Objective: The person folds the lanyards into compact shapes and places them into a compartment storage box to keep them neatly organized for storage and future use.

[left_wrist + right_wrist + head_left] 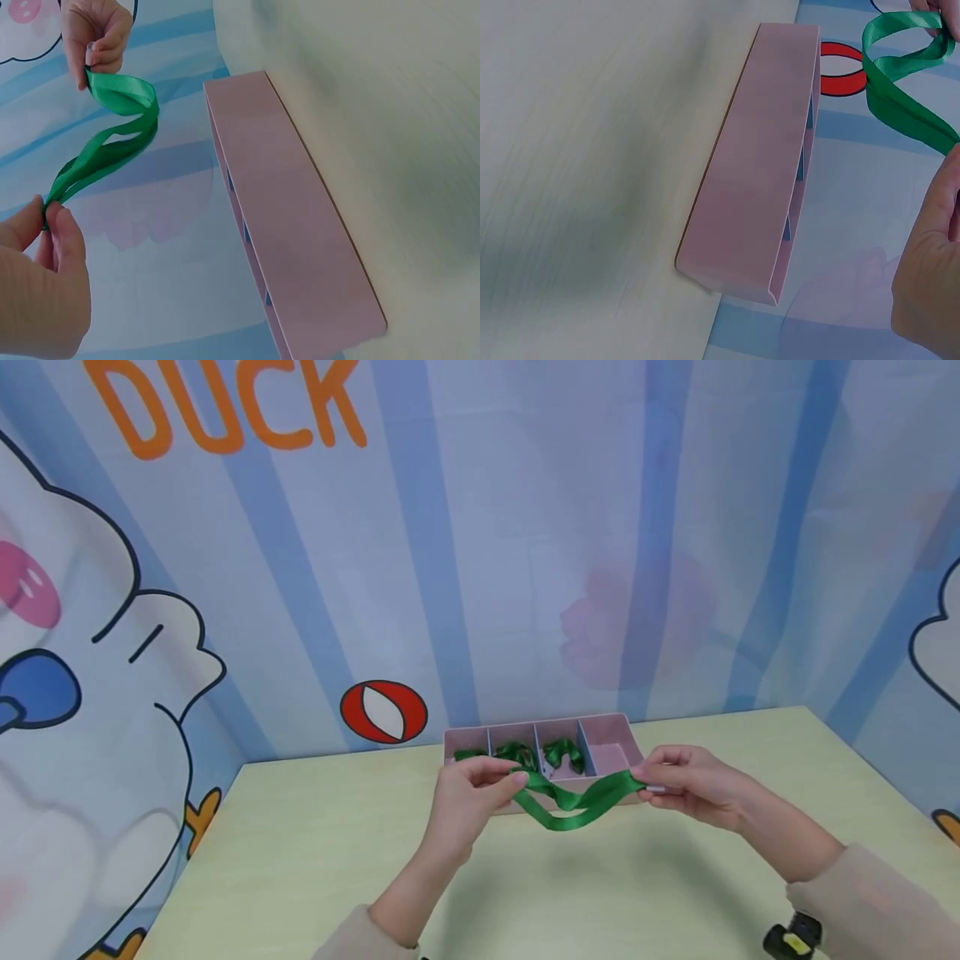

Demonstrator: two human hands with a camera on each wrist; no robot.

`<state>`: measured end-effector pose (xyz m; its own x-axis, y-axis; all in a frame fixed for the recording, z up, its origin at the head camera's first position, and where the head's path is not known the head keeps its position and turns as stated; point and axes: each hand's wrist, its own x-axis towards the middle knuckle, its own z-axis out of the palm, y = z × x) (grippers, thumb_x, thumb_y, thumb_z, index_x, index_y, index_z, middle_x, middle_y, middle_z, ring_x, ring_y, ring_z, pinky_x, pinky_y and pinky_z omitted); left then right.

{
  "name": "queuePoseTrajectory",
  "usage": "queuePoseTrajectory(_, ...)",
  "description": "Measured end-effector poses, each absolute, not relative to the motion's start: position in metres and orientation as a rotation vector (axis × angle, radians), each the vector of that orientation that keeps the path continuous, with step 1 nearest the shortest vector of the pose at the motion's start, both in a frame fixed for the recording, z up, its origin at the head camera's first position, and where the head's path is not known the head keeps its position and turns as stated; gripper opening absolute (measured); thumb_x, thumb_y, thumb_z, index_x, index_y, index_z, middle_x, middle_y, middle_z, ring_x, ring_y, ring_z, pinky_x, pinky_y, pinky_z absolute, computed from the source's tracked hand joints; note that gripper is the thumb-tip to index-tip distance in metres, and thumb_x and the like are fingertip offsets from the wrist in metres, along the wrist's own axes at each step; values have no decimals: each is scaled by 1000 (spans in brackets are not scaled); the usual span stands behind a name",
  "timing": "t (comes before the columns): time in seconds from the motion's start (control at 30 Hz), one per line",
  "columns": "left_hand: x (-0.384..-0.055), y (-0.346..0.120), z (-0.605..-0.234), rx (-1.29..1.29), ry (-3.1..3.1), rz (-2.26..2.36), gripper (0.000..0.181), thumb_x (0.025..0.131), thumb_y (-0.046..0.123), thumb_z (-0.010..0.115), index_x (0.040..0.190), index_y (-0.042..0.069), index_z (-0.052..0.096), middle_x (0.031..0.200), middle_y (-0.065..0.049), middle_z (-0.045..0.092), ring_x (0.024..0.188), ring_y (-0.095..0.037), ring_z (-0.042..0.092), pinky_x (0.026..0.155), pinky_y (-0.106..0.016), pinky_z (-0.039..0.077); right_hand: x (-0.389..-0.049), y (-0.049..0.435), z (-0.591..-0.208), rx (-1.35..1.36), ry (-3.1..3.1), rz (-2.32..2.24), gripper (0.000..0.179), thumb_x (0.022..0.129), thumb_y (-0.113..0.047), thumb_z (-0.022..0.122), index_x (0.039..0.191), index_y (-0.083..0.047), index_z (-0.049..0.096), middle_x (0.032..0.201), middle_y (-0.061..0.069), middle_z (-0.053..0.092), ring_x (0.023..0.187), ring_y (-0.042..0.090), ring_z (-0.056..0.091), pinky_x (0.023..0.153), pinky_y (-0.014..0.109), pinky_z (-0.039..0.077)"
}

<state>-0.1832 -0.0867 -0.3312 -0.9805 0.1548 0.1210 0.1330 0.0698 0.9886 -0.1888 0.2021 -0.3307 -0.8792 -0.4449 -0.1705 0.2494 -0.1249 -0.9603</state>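
A green satin ribbon [581, 814] sags in loose strands between two hands, in front of a pink box. My left hand [471, 802] pinches one end of it between thumb and fingers. At the other end my right hand [693, 783] pinches the ribbon, and a small pale piece sticks out by those fingertips. The left wrist view shows the ribbon [112, 150] doubled into several strands, held above the level of the box [285, 202]. In the right wrist view the ribbon [904, 105] curves in a loop beside the box.
The pink box [615, 731] has blue dividers and stands against the back of the pale table [337, 843]. Green ribbon pieces [562, 753] lie in three compartments; the rightmost one shows bare pink. A printed curtain [510, 527] hangs directly behind the table.
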Motion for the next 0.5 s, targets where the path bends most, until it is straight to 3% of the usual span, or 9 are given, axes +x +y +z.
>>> queuePoseTrajectory(0.5,-179,-45,-332,482,2368,2057,17,78,15,76,89,2,73,80,-5,66,70,-13,62,61,-25,53,-185,175,-325,-194,1768,-2002,8,90,-12,62,82,-11,62,80,4,66,76,14,68,73,24,55)
